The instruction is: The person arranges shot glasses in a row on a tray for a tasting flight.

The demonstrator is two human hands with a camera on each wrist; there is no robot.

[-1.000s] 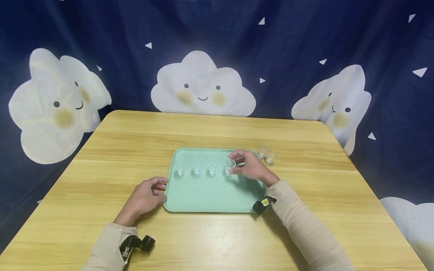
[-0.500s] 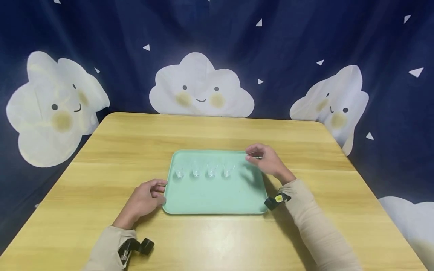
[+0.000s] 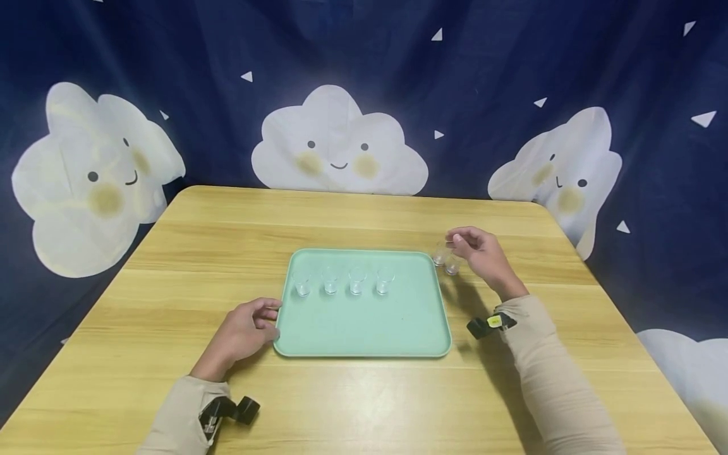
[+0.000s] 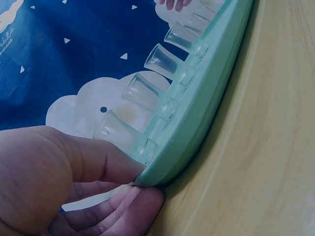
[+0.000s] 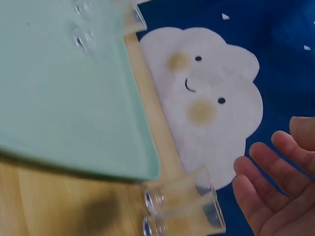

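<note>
Several small clear shot glasses (image 3: 356, 282) stand upright in a row across the green tray (image 3: 364, 332). My left hand (image 3: 241, 330) grips the tray's left edge, its thumb at the rim beside the nearest shot glass (image 4: 125, 140) in the left wrist view. Off the tray's far right corner, two more shot glasses (image 3: 452, 264) stand close together on the table. My right hand (image 3: 482, 254) hovers just beside and above this pair, fingers loosely bent and holding nothing. In the right wrist view its fingers (image 5: 261, 189) are apart from the two glasses (image 5: 184, 206).
The tray lies on a light wooden table (image 3: 364, 407) with bare wood around it. A dark blue curtain (image 3: 472, 76) printed with white clouds hangs behind the table. Black wrist cameras (image 3: 247, 409) are strapped at both sleeves.
My right hand has let go of the rightmost shot glass in the tray's row. It has moved right, off the tray, to the pair on the table. The left hand has stayed put.
</note>
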